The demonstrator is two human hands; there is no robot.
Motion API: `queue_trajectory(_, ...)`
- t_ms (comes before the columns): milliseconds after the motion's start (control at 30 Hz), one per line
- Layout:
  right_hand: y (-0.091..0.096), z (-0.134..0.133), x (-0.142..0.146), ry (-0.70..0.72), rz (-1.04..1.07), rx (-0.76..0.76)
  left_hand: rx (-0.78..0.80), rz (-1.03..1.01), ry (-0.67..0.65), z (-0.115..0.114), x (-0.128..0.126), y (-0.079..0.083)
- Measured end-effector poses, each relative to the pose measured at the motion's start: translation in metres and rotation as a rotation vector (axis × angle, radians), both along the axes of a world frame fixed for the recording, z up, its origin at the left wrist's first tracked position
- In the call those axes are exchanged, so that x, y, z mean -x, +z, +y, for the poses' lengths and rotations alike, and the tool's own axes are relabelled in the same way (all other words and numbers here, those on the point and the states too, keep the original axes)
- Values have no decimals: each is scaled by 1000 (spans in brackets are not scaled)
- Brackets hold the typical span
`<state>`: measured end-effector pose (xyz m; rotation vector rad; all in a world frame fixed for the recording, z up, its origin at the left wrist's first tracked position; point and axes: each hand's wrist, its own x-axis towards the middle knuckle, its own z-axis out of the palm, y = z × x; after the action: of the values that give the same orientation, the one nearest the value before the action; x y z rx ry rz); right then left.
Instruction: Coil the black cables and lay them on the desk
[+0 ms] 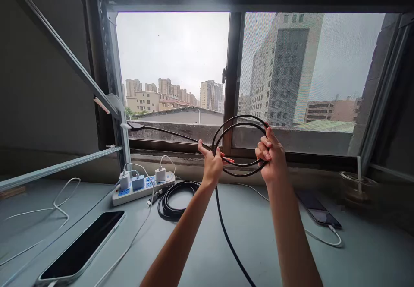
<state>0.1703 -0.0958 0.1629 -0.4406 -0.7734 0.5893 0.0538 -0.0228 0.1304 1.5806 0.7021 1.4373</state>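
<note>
A wide window (174,62) fills the wall above a grey table (252,239). Held up in front of the window is a black cable (241,121), wound into two round loops that span the gap between the hands. The hands are apart. The right hand (271,155) is closed in a fist round the loops' right side. The left hand (211,165) pinches them at their left side, where the strands cross. From there one end runs left to a plug near the window frame and the other drops down between the forearms.

On the table:
- A dark phone (82,248) lies at the near left.
- A black coil (174,198) lies just left of the left wrist.
- A strip (142,186) beside the coil holds three chargers (138,181).
- A second phone (318,211) lies right of the right arm.
- A cup (354,187) at the far right holds a straw (358,172); its contents are too dim to tell.
</note>
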Motion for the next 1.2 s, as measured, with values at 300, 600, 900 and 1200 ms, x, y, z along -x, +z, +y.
queue_trajectory(300,-30,35,-11,-378,-547,526,-238,546,337,12,38,16)
queue_trajectory(600,-53,42,-9,-292,-757,725,-239,525,-29,11,58,28)
queue_trajectory(900,-38,42,-9,-669,-883,394,-460,414,-33,7,55,29)
queue_trajectory(1200,-13,12,13,-626,-624,295,-540,28,99,-12,22,25)
